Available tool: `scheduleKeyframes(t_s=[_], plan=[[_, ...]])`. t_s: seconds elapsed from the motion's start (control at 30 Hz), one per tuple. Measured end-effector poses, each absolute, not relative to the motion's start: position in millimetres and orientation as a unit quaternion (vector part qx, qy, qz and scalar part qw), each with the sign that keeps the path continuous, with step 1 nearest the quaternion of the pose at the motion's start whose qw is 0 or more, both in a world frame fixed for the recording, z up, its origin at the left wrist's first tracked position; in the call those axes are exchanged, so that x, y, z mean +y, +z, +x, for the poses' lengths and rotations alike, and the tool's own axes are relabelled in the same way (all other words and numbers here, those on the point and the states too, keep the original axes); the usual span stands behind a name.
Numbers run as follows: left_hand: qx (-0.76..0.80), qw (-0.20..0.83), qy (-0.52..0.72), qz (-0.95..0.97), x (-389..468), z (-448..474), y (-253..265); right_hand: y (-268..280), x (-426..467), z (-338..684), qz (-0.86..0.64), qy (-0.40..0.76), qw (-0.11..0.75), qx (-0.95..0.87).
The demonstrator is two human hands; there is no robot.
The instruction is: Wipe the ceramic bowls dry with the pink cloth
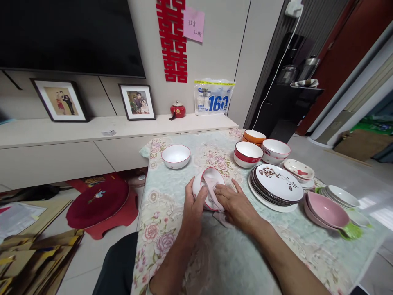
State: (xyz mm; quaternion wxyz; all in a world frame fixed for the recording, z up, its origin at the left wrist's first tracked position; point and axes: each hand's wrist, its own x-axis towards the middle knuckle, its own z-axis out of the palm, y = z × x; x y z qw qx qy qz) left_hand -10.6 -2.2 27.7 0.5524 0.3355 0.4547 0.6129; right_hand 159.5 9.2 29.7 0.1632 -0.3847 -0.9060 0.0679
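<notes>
A white bowl with a red rim (199, 183) is tilted on its side above the table, its opening turned toward the right. My left hand (195, 200) grips it at the left edge, thumb over the rim. With its fingers inside the bowl, my right hand (235, 200) presses a pale pink cloth (211, 186) against the inner wall. Part of the cloth hangs below the rim toward the tablecloth. Another white bowl with a red rim (176, 155) stands upright farther back on the left, apart from both hands.
Stacked dark-edged plates (279, 182) stand to the right, beside red bowls (248, 151), orange bowls (254, 136) and pink bowls (327, 209). A floral tablecloth (172, 229) covers the table. A red stool (101, 200) and flattened cardboard (39, 254) are at the left on the floor.
</notes>
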Motion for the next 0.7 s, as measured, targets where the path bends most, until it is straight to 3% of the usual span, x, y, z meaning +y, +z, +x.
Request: scheduleKeyframes(t_s=[0.33, 0.53, 0.7], plan=[[0.405, 0.578, 0.653, 0.276, -7.6, 6.8, 21.8, 21.8, -10.8, 130.0, -0.365, 0.146, 0.351, -0.85], [0.451, 0.568, 0.623, 0.294, -4.3, -0.2, 24.1, 33.0, -2.2, 141.8, -0.367, 0.113, 0.159, -0.909], [0.489, 0.521, 0.603, 0.355, -1.3, -2.6, 24.6, 29.7, -1.2, 145.3, -0.433, 0.007, 0.115, -0.894]])
